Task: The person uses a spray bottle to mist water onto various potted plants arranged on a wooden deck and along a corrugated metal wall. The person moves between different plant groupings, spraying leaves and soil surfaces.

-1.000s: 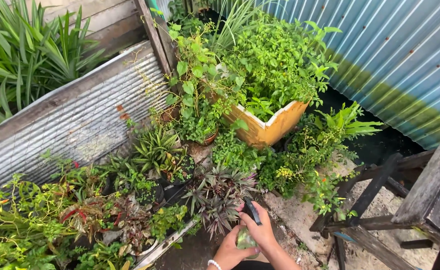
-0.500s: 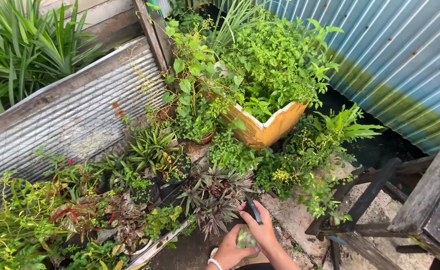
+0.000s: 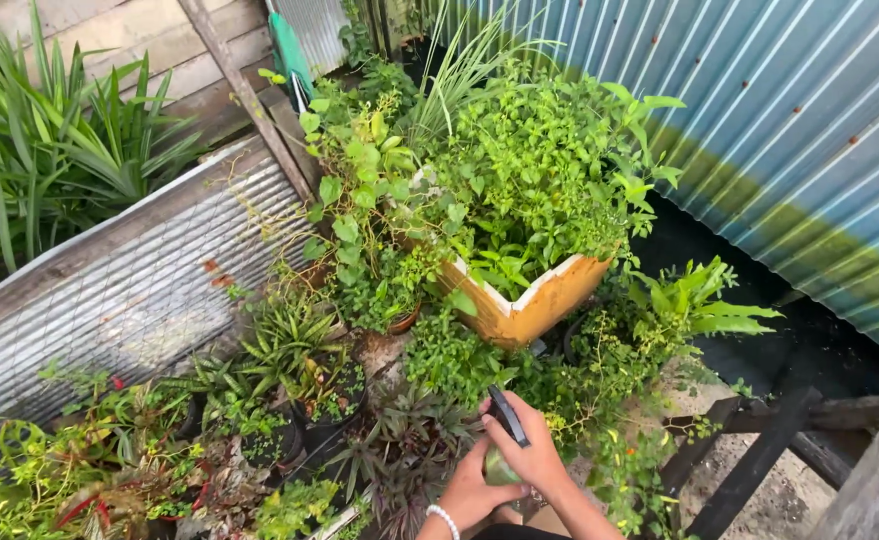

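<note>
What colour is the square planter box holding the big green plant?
The planter box is orange-yellow with a white rim, seen in the head view.

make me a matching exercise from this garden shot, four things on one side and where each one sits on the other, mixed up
Things:
1. orange planter box
2. corrugated metal wall
3. black tool
4. spiky long-leaved plant

Places:
A. top left corner, behind the grey sheet
B. in the right hand, at the bottom middle
C. centre of the view, full of leafy green plants
D. along the right side, blue-grey with a green stain

Pairs: 1-C, 2-D, 3-B, 4-A
</note>
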